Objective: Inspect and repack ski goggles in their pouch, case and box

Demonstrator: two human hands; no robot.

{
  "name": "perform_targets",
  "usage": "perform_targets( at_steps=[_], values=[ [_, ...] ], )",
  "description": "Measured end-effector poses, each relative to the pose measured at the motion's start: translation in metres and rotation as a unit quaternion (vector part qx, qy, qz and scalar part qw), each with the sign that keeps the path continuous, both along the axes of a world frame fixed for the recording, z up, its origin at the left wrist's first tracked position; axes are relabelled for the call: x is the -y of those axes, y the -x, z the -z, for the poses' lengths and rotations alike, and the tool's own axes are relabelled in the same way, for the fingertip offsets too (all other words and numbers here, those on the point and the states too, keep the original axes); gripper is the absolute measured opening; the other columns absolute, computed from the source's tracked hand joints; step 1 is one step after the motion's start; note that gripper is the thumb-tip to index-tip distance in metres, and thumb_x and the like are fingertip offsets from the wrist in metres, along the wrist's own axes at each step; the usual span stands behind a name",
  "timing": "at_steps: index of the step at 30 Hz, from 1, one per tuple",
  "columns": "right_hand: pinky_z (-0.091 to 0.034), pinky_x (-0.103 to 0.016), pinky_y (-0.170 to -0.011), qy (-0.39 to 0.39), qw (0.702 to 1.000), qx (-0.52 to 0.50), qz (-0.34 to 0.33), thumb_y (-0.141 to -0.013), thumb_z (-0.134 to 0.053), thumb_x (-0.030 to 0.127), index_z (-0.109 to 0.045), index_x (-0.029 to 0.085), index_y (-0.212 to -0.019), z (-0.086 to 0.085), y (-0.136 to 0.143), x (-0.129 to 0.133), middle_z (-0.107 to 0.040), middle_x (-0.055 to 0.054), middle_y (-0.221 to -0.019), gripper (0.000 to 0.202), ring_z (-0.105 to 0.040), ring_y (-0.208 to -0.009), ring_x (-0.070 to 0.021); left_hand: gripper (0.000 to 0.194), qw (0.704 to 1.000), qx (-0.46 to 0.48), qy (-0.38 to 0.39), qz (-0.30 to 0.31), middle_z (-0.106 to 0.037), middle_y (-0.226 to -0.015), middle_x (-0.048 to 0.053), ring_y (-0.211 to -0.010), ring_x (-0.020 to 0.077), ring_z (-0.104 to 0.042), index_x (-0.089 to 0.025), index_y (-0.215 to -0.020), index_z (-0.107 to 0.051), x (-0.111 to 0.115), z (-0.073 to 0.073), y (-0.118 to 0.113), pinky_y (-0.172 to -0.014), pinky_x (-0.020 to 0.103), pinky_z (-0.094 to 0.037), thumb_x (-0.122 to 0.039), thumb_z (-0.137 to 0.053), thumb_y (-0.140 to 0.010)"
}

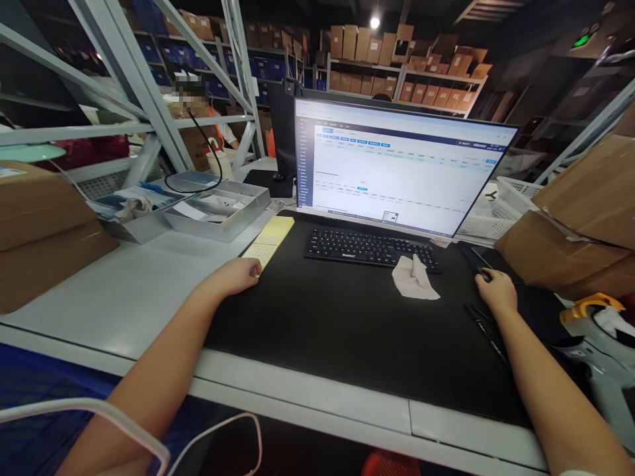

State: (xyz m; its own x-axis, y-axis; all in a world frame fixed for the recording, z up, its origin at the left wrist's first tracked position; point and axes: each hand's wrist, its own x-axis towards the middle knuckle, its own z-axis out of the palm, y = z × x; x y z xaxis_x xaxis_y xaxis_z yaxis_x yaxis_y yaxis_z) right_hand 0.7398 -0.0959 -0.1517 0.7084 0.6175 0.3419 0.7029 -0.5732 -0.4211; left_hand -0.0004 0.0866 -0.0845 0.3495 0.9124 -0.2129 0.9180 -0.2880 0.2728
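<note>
My left hand [237,274] rests at the near end of a long yellow sheet or pad of paper [270,237], its fingers curled in. Whether those fingers pinch the paper's edge is hidden. On the right side of the black desk mat [347,330], my right hand [497,289] is closed over a dark computer mouse [485,275]. Between my hands lies a black keyboard [352,248], with a crumpled white tissue [414,279] over its near right edge. A lit monitor [397,165] behind it shows a page with tables and blue buttons. A thin black pen [489,337] lies near my right forearm.
Grey trays [218,215] with papers and a cardboard box [47,231] stand at left. At right are more cardboard boxes [570,244], a white basket [501,208] and a grey-and-yellow device [602,350]. A white cable [119,423] loops in front. Another person [223,129] is beyond the frame.
</note>
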Motion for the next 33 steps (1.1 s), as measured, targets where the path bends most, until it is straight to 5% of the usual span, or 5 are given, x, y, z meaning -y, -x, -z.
perform_targets(
  at_steps=[33],
  values=[
    [-0.054, -0.053, -0.119, -0.005, 1.0, 0.007, -0.011, -0.093, -0.063, 0.04, -0.085, 0.017, -0.125, 0.0, -0.0002, -0.0015, -0.075, -0.02, -0.134, 0.045, -0.068, -0.131, -0.0384, 0.034, 0.999, -0.048, 0.023, -0.009, -0.084, -0.102, 0.007, -0.094, 0.0261, -0.079, -0.023, -0.105, -0.074, 0.0033, -0.0039, -0.0032, -0.077, 0.031, -0.053, -0.031, -0.064, -0.074]
  ],
)
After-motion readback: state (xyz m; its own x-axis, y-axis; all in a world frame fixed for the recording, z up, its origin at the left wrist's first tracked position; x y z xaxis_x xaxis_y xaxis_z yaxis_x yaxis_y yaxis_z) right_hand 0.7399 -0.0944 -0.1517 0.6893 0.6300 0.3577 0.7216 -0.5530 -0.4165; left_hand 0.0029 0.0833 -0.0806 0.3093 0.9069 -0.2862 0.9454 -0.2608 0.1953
